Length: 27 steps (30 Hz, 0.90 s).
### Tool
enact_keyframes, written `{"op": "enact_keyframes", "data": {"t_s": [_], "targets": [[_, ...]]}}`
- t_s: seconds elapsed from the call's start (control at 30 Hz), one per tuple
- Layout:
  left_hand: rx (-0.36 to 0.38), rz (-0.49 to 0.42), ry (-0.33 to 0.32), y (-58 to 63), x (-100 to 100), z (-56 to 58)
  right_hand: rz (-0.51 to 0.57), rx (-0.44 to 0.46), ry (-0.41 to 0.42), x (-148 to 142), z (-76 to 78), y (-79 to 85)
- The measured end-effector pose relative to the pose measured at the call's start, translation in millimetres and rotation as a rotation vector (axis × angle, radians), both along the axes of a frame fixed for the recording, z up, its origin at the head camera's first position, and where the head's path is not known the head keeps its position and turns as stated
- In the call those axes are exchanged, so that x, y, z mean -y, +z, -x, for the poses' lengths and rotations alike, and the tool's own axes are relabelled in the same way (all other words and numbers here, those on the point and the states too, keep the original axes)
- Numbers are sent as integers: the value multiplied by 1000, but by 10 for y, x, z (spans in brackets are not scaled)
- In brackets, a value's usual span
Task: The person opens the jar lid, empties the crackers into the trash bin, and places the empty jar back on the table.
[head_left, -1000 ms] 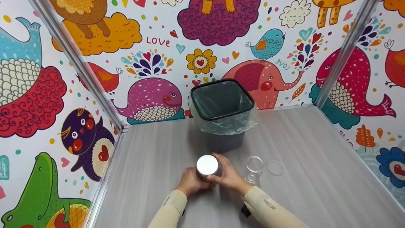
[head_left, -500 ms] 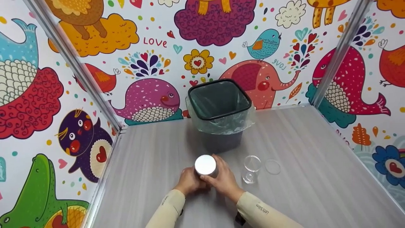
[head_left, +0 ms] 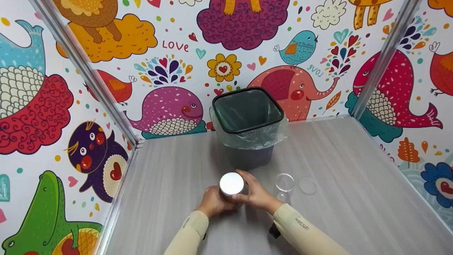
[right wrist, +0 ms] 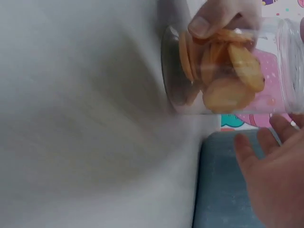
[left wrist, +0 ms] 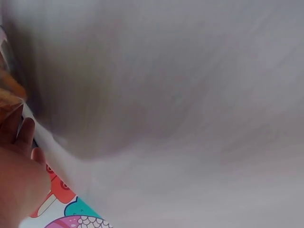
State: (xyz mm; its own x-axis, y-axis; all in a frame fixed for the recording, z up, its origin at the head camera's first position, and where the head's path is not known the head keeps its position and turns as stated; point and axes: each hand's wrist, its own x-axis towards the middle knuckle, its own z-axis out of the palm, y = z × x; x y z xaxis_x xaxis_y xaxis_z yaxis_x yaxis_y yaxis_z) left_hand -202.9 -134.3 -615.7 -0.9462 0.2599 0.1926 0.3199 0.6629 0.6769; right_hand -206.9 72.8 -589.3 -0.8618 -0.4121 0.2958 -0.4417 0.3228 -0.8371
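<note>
Between the two hands is a clear jar (right wrist: pixel 285 61) with a white lid (head_left: pixel 231 183), standing upright low over the table. Round golden cookies (right wrist: pixel 228 95) show through its wall. My left hand (head_left: pixel 213 202) grips the jar's body from the left, its thumb (right wrist: pixel 199 26) pressed against the side. My right hand (head_left: pixel 257 195) holds the jar's top at the lid, thumb in front and fingers behind. At the edge of the left wrist view, part of the left hand (left wrist: pixel 21 185) shows beside the jar's orange contents. The lid is outside both wrist views.
A dark bin (head_left: pixel 249 156) lined with a translucent bag stands just behind the jar. To the right are a clear open container (head_left: pixel 284 182) and a thin clear disc or ring (head_left: pixel 308 186) on the grey table (head_left: pixel 339 156). Patterned walls enclose the back and sides.
My right hand and wrist have swung inward around the lid, then back outward. The left hand keeps its grip on the jar, and the jar stays in place.
</note>
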Motion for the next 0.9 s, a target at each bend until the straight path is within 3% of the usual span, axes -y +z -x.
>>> {"op": "enact_keyframes", "data": {"t_s": [0.23,0.33,0.43,0.57,0.8,0.9], "targets": [[-19,47,8,5,45,1,-30,-46,-272,270,-274,-100],[-27,60,-3,15,33,5,-17,-50,-342,336,-308,-118],[-38,69,-10,15,17,-2,-38,-49,-360,335,-307,-123],[-41,52,-3,5,4,-11,-78,-51,-278,230,-242,-102],[18,2,9,4,-12,0,-9,-31,17,-7,31,-9],[47,1,14,-2,-9,5,-36,5,65,-46,73,13]]}}
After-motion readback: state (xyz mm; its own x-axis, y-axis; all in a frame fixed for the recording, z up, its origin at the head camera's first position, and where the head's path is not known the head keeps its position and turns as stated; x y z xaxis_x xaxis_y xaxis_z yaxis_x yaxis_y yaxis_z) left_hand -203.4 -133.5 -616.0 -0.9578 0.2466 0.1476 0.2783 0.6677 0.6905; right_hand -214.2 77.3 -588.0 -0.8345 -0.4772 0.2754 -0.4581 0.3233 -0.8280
